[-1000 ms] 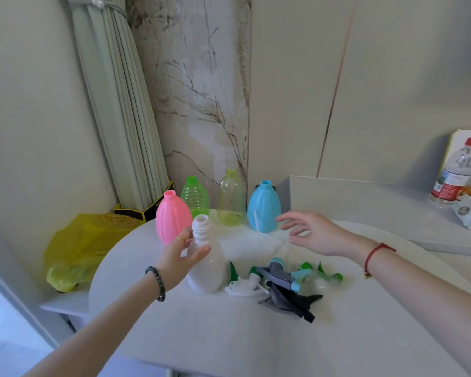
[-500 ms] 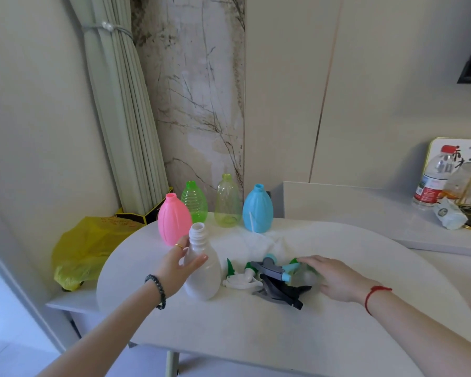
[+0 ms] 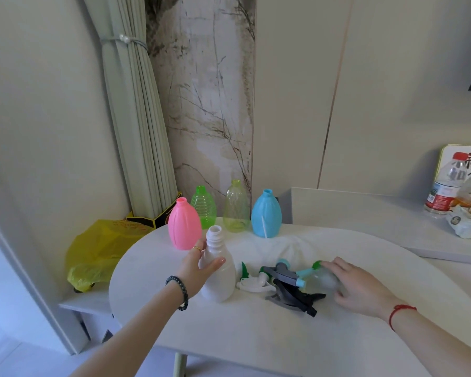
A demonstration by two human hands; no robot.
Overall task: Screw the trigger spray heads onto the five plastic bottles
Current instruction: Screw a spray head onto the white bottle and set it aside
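Note:
My left hand grips the neck of a white bottle standing upright on the table. Behind it stand a pink bottle, a green ribbed bottle, a clear yellow-green bottle and a blue bottle, all without heads. A pile of trigger spray heads lies right of the white bottle: white, grey, black, with green and light blue parts. My right hand rests on the right end of the pile, fingers over a pale head; whether it grips it is unclear.
The round white table has its front edge near me. A yellow plastic bag lies on a low ledge at the left. On the grey counter at the right stand a water bottle and a crumpled wrapper.
My right hand came back from near the blue bottle and dropped onto the right end of the spray head pile. My left hand stays on the white bottle.

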